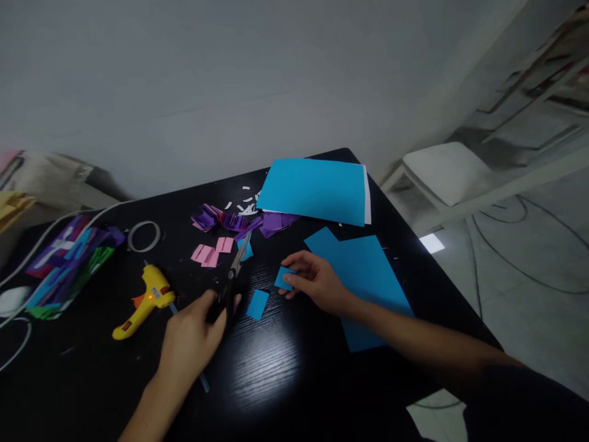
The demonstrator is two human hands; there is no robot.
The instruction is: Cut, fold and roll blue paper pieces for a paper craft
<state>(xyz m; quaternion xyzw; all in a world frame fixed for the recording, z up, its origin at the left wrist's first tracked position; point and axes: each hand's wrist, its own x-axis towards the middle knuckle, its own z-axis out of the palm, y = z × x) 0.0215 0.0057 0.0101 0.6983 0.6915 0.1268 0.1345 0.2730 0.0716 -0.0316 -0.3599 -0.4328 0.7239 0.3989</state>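
Observation:
My left hand [196, 331] is closed around the black handles of a pair of scissors [235, 261], whose blades point away from me. Near the blade tips lies a small blue paper piece [247, 250]. Between thumb and fingers, my right hand [317, 281] pinches a small blue paper rectangle [284, 278]. Another blue paper rectangle [257, 304] rests on the table between my hands. Under my right forearm is a larger cut blue sheet [368, 264]. Several pink paper pieces [209, 253] sit just beyond my left hand.
A yellow glue gun [147, 301] with a lit orange light lies at left, near a tape ring [144, 236]. Purple paper strips [276, 224], white scraps [248, 209] and a large blue sheet [317, 187] lie along the back. A white stool [446, 169] stands right of the black table [313, 393].

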